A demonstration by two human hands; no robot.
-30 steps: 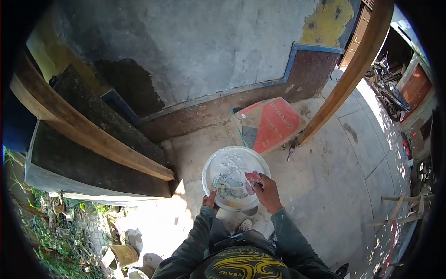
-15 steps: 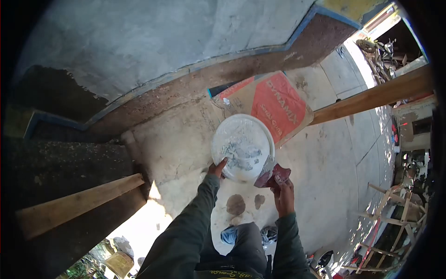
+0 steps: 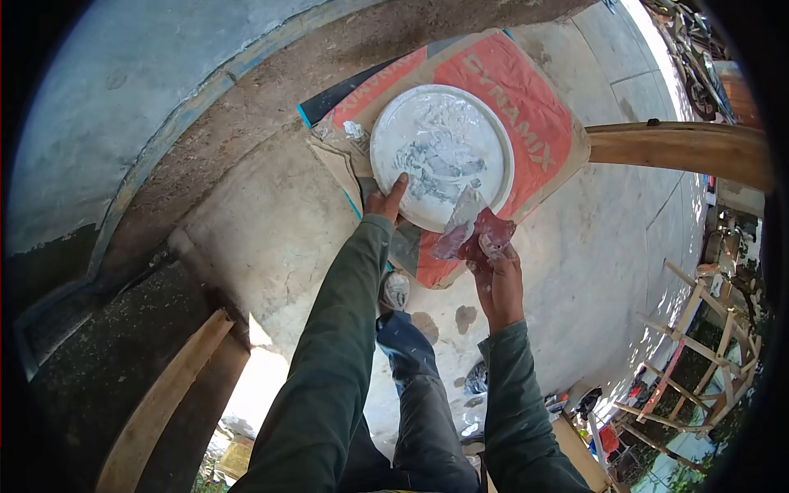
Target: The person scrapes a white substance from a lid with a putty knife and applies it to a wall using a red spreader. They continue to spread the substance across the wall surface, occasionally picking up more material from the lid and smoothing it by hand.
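The floor beside the wall bears a bag. Lid, smeared with paste, is clamped in left hand; right hand clamps scraper.

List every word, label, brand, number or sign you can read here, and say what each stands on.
"DYNAMIX": large pale letters on the red panel of the paper sack.
"DYNAMIX": smaller, upside down and harder to read, on the red strip at left.
White lid and maroon scraper: no readable lettering.
Clutter at far right: too small to read.
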